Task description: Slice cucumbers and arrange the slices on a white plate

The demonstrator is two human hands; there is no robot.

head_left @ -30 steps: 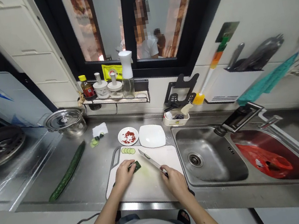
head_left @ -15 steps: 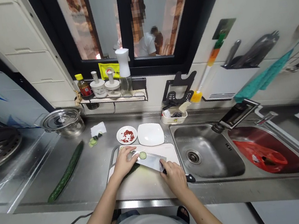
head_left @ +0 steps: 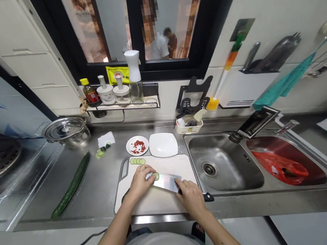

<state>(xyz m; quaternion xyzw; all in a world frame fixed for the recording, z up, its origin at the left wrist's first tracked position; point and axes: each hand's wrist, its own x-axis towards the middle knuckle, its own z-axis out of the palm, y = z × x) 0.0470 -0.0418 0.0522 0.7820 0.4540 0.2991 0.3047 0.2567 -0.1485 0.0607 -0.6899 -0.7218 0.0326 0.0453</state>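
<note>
A white cutting board (head_left: 165, 206) lies on the steel counter. My right hand (head_left: 191, 195) is closed round the handle of a wide-bladed knife (head_left: 168, 181), which points left over the board. At the blade's left end, the fingers of my left hand (head_left: 141, 182) are closed on the edge of a round cucumber slice (head_left: 155, 176). Dark green cucumber shows partly under my left wrist. Several cucumber slices (head_left: 137, 160) overlap in a row at the board's upper left. A second black handle (head_left: 208, 197) sticks out at the board's right edge.
Behind the board stand a plate of red bits (head_left: 137, 146) and a white plate (head_left: 163, 144). A whole cucumber (head_left: 72, 186) and a lidded pot (head_left: 69, 132) are at left, a double sink (head_left: 227, 166) at right. A person (head_left: 157, 46) shows in the window.
My left hand has moved down and left, with its fingers now on the slice at the blade. The row of slices at the upper left has come into view.
</note>
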